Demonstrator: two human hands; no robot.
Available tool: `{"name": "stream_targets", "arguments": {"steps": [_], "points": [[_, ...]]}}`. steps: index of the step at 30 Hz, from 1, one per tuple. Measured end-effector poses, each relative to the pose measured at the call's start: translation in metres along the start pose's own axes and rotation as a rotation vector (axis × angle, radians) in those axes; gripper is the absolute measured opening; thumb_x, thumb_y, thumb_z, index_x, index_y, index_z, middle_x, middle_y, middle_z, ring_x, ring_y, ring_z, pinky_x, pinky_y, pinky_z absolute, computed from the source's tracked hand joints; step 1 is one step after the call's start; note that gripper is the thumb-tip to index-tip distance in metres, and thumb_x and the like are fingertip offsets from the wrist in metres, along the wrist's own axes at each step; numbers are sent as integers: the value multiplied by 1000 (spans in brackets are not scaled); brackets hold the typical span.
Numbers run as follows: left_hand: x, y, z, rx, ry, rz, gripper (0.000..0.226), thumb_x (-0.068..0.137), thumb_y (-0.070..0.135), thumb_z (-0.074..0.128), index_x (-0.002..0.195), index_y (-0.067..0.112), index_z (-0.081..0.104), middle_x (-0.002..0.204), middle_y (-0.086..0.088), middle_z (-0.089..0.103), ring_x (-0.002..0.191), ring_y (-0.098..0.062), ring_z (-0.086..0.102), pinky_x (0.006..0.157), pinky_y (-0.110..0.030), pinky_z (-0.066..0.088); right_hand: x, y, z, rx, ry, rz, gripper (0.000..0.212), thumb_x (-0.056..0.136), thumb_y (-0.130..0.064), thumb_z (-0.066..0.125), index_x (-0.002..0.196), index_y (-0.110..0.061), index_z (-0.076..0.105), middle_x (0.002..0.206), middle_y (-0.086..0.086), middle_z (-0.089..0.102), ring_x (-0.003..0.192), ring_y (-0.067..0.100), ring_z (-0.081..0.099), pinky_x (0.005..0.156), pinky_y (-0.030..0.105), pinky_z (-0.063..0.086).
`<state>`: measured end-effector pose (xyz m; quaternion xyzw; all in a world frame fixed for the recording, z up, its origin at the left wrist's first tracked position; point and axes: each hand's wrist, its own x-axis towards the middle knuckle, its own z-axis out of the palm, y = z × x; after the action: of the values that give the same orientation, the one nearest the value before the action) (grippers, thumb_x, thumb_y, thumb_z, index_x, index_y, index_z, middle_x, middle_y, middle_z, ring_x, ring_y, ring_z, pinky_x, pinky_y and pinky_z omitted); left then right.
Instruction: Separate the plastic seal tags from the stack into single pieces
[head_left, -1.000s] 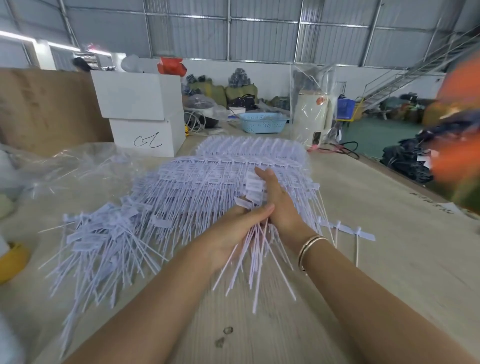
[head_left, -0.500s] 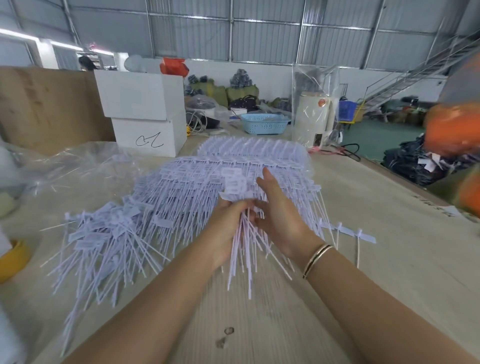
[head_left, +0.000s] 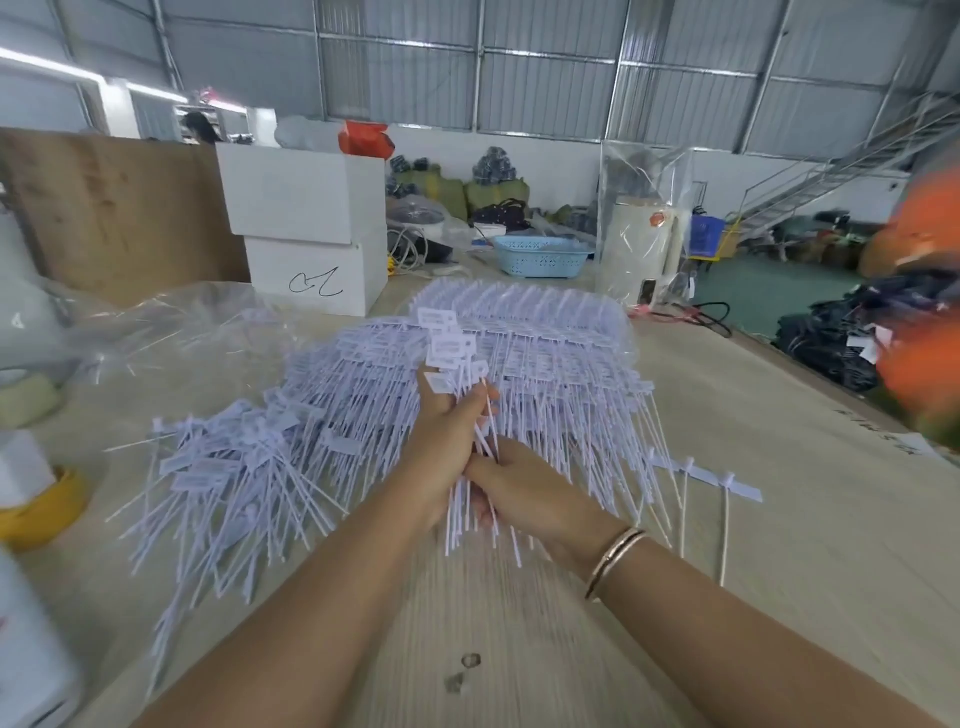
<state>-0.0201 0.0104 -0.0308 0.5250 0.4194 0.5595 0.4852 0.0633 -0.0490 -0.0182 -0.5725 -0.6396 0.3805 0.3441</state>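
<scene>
Head view: blue basket (head_left: 540, 256), contents unclear.

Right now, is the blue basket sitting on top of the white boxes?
No, the blue basket stands on the table to the right of the stacked white boxes, not on them.

Seal tags (head_left: 519, 364): matt white plastic. Table (head_left: 779, 545): pale wood, visible grain. Bag (head_left: 171, 322): clear glossy film. Bangles (head_left: 615, 561): shiny metal.
</scene>
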Motion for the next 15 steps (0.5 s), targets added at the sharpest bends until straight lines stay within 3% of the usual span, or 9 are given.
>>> {"name": "stream_targets", "arguments": {"steps": [2,3,7,10,11,13,15], "points": [[0,1,-3,53,19,69,31,99,17,46,129,8,48,78,19,66,73,6,62,63,-8,46,3,-4,2,-89,2,-13,29,95,-22,43,68,-11,49,56,5,50,45,8,47,48,17,38],[1,2,-5,64,35,96,32,99,15,45,130,6,45,80,19,66,72,8,61,65,-5,45,5,-6,4,-103,-3,-29,29,96,-23,41,71,-10,49,61,7,52,50,11,49,52,20,39],[10,15,-18,96,137,153,53,95,13,49,140,11,23,102,5,65,87,0,64,82,-32,50,23,-21,18,-109,-38,-127,29,98,-17,36,95,2,58,73,10,56,65,18,51,67,32,41],[13,24,-31,86,361,98,76,89,13,53,148,19,6,113,-1,56,80,7,60,76,-20,42,39,-33,33,-120,-87,-143,25,96,-7,39,109,5,57,84,16,61,78,29,57,77,39,46],[13,26,-35,81,431,68,83,87,14,55,149,20,0,124,-6,52,90,3,59,83,-21,38,45,-37,39,-125,-112,-104,25,96,-4,41,114,6,55,98,22,62,92,36,58,84,40,44],[13,29,-41,164,509,-15,95,85,23,59,150,23,-11,146,-14,35,123,-25,48,102,-35,33,52,-42,48,-140,-163,-49,28,95,1,44,121,9,52,117,26,58,110,37,55,92,37,41],[15,34,-45,287,533,-114,98,85,30,60,149,24,-15,157,-16,10,136,-33,32,111,-47,21,61,-43,53,47,-271,-69,28,98,4,37,123,9,49,103,21,64,95,21,66,83,26,48]]}}
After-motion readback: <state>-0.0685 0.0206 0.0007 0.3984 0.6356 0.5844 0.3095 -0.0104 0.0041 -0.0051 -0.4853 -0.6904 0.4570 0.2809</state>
